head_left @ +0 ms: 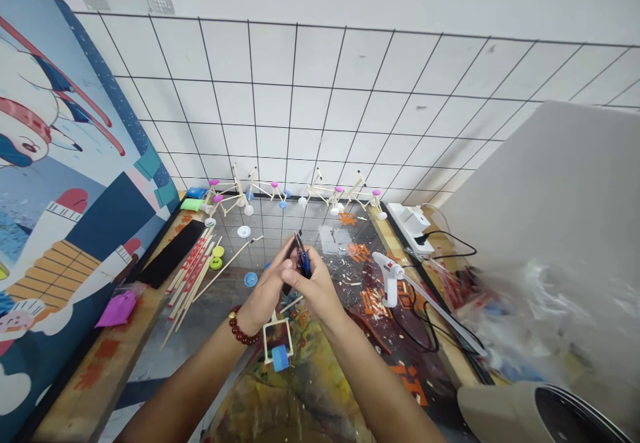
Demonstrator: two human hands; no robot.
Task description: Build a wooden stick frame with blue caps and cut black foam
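My left hand [267,290] and my right hand [317,282] are close together above the middle of the table. Between the fingers of my right hand is a small blue-handled cutting tool [303,258], apparently scissors, its metal end pointing away from me. My left hand pinches a thin black piece [287,288] right beside the blades. Fingers partly cover both items. Below the hands lies a small square frame of wooden sticks [267,343], with a blue cap [280,358] at its near side.
Several stick models [315,186] with coloured caps line the back edge. At left lie wooden sticks [187,280], a black sheet [173,253] and a pink packet [116,308]. A white glue gun [389,276], its cable and a power strip [411,226] are at right.
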